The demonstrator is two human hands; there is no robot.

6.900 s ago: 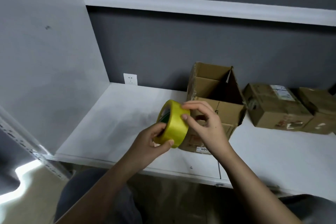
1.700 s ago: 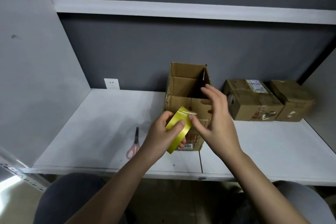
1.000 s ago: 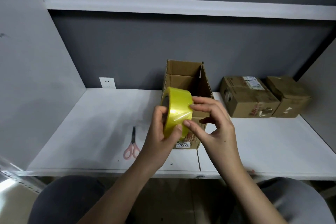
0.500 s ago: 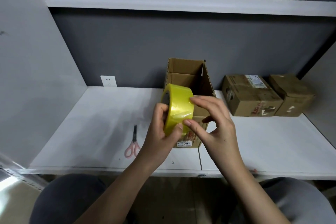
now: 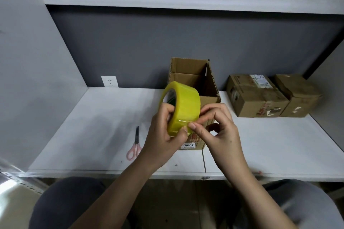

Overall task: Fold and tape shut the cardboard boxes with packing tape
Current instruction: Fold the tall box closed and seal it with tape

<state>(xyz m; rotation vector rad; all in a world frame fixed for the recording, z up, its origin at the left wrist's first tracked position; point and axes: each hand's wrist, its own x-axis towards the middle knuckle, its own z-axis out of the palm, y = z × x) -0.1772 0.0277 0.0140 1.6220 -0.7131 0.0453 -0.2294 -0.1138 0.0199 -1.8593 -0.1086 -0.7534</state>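
Left hand (image 5: pixel 163 135) grips the yellow packing tape roll (image 5: pixel 183 107), fingers hooked through the core, thumb pressed on the outer face. Roll is held in the air, in front of the open cardboard box (image 5: pixel 193 83). Right hand (image 5: pixel 217 128) has fingers curled, thumb and fingertips picking at the roll's lower right edge; whether a tape end is pinched cannot be told. Open box stands on the white shelf (image 5: pixel 270 145), flaps up. Two closed boxes (image 5: pixel 255 96) sit well to its right, touching each other. Pink-handled scissors (image 5: pixel 135 145) lie flat to the left, blades shut.
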